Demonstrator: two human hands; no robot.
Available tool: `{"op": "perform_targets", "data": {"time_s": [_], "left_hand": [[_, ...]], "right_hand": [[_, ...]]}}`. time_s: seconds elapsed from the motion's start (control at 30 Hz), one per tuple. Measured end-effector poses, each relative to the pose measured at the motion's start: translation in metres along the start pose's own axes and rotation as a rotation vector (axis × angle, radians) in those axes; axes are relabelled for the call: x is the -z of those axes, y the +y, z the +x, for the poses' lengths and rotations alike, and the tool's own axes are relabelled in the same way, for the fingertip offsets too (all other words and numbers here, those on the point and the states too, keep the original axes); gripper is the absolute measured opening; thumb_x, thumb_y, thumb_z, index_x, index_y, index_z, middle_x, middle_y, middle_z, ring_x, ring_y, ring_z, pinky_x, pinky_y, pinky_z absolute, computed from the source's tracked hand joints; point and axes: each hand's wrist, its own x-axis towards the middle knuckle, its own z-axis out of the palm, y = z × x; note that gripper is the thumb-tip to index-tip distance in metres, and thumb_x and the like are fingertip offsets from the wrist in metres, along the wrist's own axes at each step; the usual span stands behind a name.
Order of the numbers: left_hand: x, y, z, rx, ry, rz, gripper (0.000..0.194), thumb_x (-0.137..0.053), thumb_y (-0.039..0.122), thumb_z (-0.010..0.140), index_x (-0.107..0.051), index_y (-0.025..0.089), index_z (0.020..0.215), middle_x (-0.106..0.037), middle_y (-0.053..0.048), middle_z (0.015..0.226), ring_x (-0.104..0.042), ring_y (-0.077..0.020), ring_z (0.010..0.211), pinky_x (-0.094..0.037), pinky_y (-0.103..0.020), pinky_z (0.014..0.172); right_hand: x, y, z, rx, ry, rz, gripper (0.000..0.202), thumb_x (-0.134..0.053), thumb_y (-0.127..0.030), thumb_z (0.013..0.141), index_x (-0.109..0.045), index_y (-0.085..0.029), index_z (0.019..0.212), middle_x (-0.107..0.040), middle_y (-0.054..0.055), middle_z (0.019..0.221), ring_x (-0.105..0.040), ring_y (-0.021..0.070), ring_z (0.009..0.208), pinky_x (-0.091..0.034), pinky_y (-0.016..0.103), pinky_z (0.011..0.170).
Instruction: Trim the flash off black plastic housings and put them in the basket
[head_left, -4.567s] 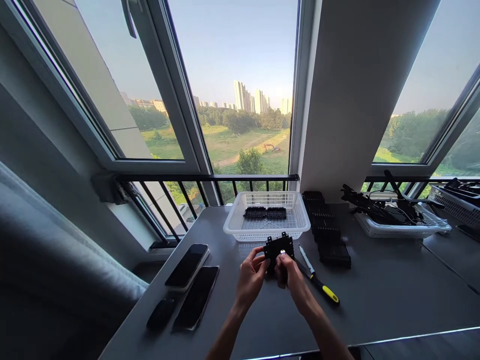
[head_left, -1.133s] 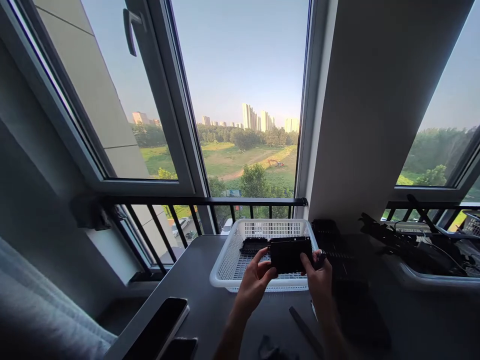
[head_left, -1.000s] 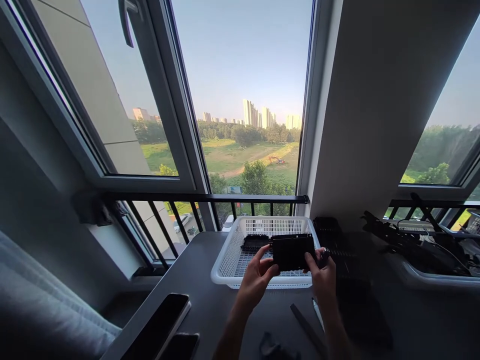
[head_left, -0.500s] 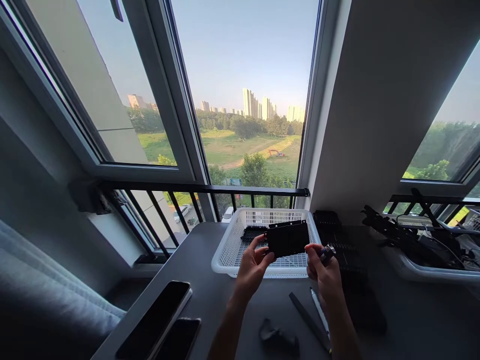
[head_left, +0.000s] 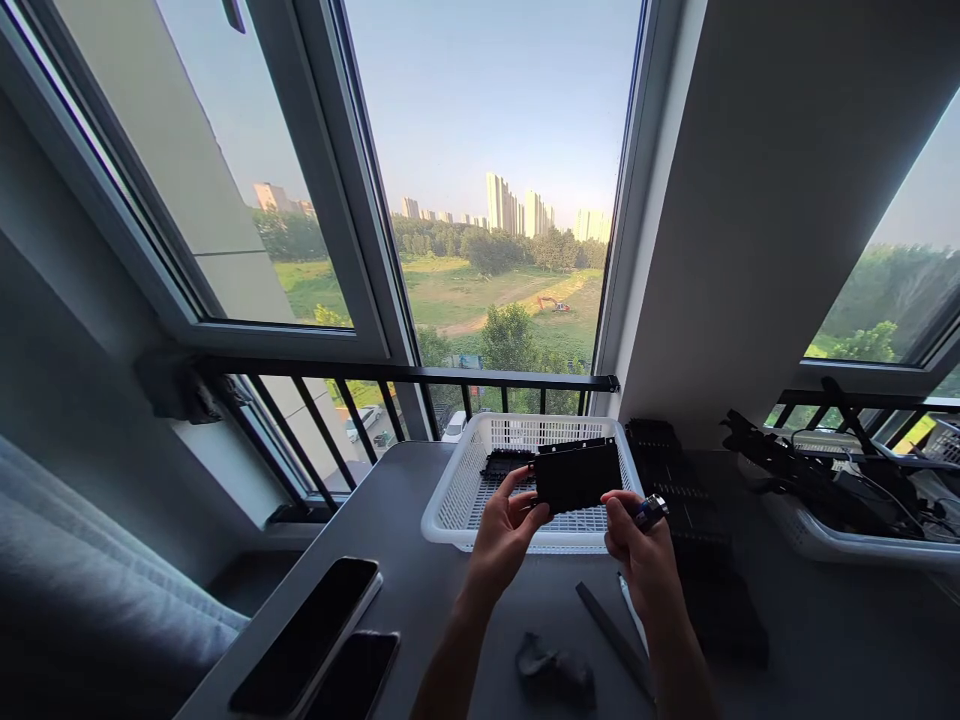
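My left hand (head_left: 501, 532) grips a flat black rectangular part (head_left: 577, 474) by its left end, holding it above a white plastic basket (head_left: 442, 532). Closed around a small lighter-like object with a shiny metal end (head_left: 651, 512), my right hand (head_left: 636, 535) has its thumb and forefinger at the lower right edge of the black part. Another black part (head_left: 504, 464) with a ridged edge lies inside the basket, behind my left fingers.
Two phones (head_left: 311, 635) (head_left: 356, 675) lie at left. A dark strip (head_left: 611, 635), a white pen (head_left: 632, 608) and a crumpled black item (head_left: 553, 672) are in front. Black parts (head_left: 724, 600) are stacked right, beside a filled white bin (head_left: 840, 545).
My right hand has moved slightly left along the lower edge of the black part, with the metal-ended object still in it. My left hand keeps its hold.
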Motion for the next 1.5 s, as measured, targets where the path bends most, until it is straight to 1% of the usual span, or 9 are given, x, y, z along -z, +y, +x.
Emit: {"op": "perform_targets", "data": {"time_s": [0.17,0.27,0.37,0.47,0.6,0.73,0.87,1.13,1.5], "left_hand": [[0.000,0.002,-0.001,0.002,-0.004,0.007,0.056,-0.071,0.032,0.074,-0.048,0.019,0.124,-0.073,-0.005,0.093,-0.071,-0.0229,0.088,-0.056,-0.041,0.088],[0.000,0.003,-0.002,-0.002,-0.016,0.014,0.054,-0.071,0.031,0.075,-0.048,0.019,0.123,-0.072,-0.005,0.094,-0.071,-0.0236,0.090,-0.056,-0.042,0.089],[0.000,0.002,-0.002,-0.020,-0.021,0.019,0.051,-0.069,0.029,0.076,-0.048,0.020,0.121,-0.072,-0.005,0.094,-0.071,-0.0235,0.091,-0.055,-0.041,0.089],[0.000,-0.001,0.000,-0.049,-0.039,0.031,0.049,-0.068,0.029,0.078,-0.046,0.021,0.121,-0.072,-0.006,0.097,-0.071,-0.0232,0.093,-0.055,-0.038,0.087],[-0.002,-0.004,0.000,-0.080,-0.083,0.048,0.046,-0.066,0.027,0.079,-0.045,0.021,0.119,-0.071,-0.008,0.101,-0.070,-0.0234,0.095,-0.054,-0.037,0.087],[-0.004,-0.006,0.001,-0.113,-0.042,0.124,0.042,-0.064,0.023,0.078,-0.048,0.021,0.116,-0.071,-0.007,0.102,-0.070,-0.0232,0.096,-0.054,-0.038,0.090],[-0.004,-0.005,0.001,-0.112,-0.041,0.153,0.040,-0.061,0.021,0.078,-0.049,0.021,0.116,-0.070,-0.007,0.102,-0.070,-0.0230,0.097,-0.054,-0.038,0.090],[-0.006,-0.001,-0.002,-0.138,-0.065,0.200,0.037,-0.059,0.021,0.079,-0.051,0.022,0.115,-0.071,-0.006,0.100,-0.070,-0.0216,0.097,-0.054,-0.035,0.089],[-0.007,0.006,-0.006,-0.168,-0.102,0.268,0.032,-0.057,0.020,0.081,-0.054,0.022,0.113,-0.072,-0.005,0.099,-0.070,-0.0217,0.098,-0.054,-0.034,0.089]], "right_hand": [[-0.003,0.002,0.001,0.024,-0.004,-0.003,0.038,-0.082,-0.049,0.066,-0.062,-0.018,0.075,-0.035,-0.007,0.054,-0.025,0.0038,0.045,-0.018,0.020,0.041],[-0.005,0.003,0.000,-0.037,-0.032,-0.016,0.042,-0.077,-0.055,0.069,-0.057,-0.018,0.071,-0.030,-0.008,0.052,-0.021,0.0040,0.044,-0.016,0.020,0.040],[-0.008,0.010,-0.002,-0.149,-0.140,-0.052,0.047,-0.069,-0.063,0.073,-0.054,-0.019,0.070,-0.031,-0.007,0.054,-0.021,0.0054,0.046,-0.014,0.020,0.040],[-0.012,0.021,-0.006,-0.231,-0.251,-0.037,0.047,-0.061,-0.065,0.076,-0.053,-0.019,0.076,-0.038,-0.005,0.058,-0.028,0.0076,0.049,-0.021,0.020,0.042],[-0.019,0.032,-0.006,-0.323,-0.348,0.062,0.045,-0.052,-0.064,0.077,-0.048,-0.020,0.072,-0.040,-0.003,0.061,-0.032,0.0102,0.052,-0.022,0.022,0.044],[-0.023,0.036,-0.002,-0.450,-0.471,0.165,0.037,-0.049,-0.056,0.073,-0.041,-0.021,0.066,-0.034,-0.004,0.059,-0.028,0.0102,0.051,-0.017,0.021,0.045],[-0.024,0.038,0.002,-0.534,-0.444,0.165,0.031,-0.045,-0.051,0.070,-0.040,-0.021,0.063,-0.032,-0.005,0.058,-0.026,0.0097,0.050,-0.014,0.021,0.044],[-0.021,0.037,0.007,-0.589,-0.403,0.158,0.032,-0.049,-0.050,0.064,-0.036,-0.021,0.060,-0.027,-0.007,0.055,-0.020,0.0081,0.048,-0.010,0.021,0.043],[-0.022,0.028,0.005,-0.629,-0.349,0.232,0.033,-0.049,-0.049,0.067,-0.034,-0.021,0.058,-0.026,-0.007,0.054,-0.019,0.0086,0.048,-0.011,0.021,0.043]]}}
